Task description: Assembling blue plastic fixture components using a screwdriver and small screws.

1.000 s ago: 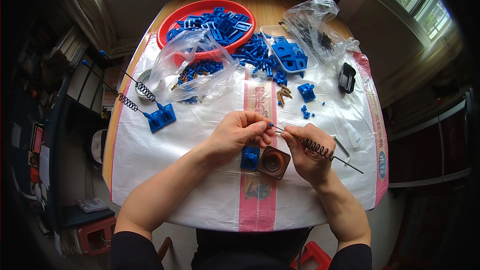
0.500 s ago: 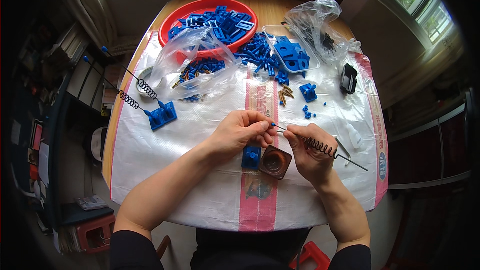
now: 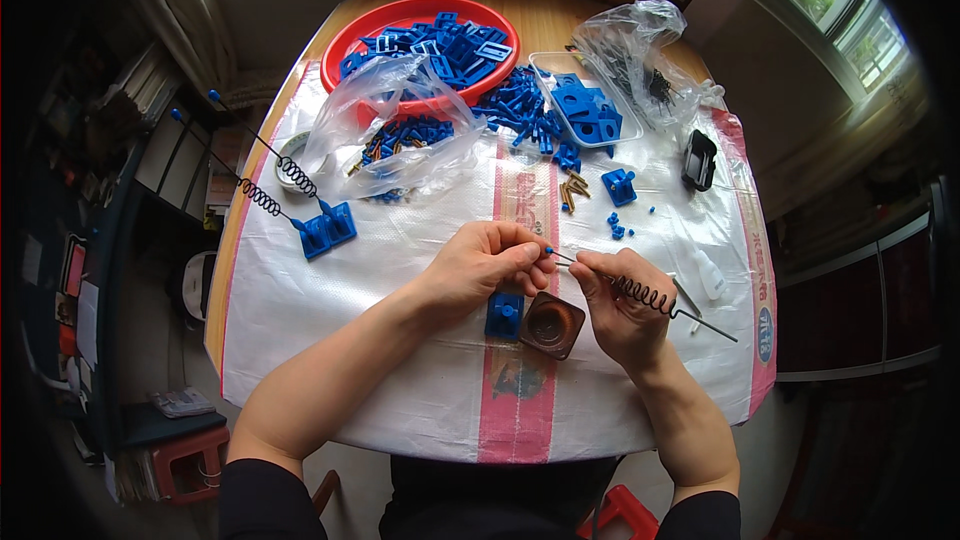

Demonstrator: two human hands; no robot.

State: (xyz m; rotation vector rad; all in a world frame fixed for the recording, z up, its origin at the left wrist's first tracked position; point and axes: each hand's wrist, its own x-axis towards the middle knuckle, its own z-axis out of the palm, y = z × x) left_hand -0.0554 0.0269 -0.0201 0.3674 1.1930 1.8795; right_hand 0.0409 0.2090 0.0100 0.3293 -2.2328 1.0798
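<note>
My right hand (image 3: 622, 305) is closed round a black wire spring (image 3: 645, 292), its coils beside the palm and one straight end sticking out to the right. The other end runs left to my left hand (image 3: 497, 258), whose thumb and forefinger pinch close to a small blue cap (image 3: 550, 250) at the wire's tip. Whether the cap is fully seated cannot be made out. Just below the left fingers lies a blue plastic base (image 3: 505, 312), partly covered by that hand. Touching its right side is a brown square dish (image 3: 552, 326) with a round hollow.
Toward the back stand a red basin (image 3: 335, 50) of blue parts, a clear tray (image 3: 640, 130) and a bag of black wires (image 3: 650, 75). Finished-looking spring pieces on blue bases (image 3: 328, 230) lie at left. A white dropper bottle (image 3: 710, 275) and black box (image 3: 699, 159) are at right.
Both hands keep nearly the same pose and grip. The whole picture has shifted very slightly; nothing on the table has visibly moved.
</note>
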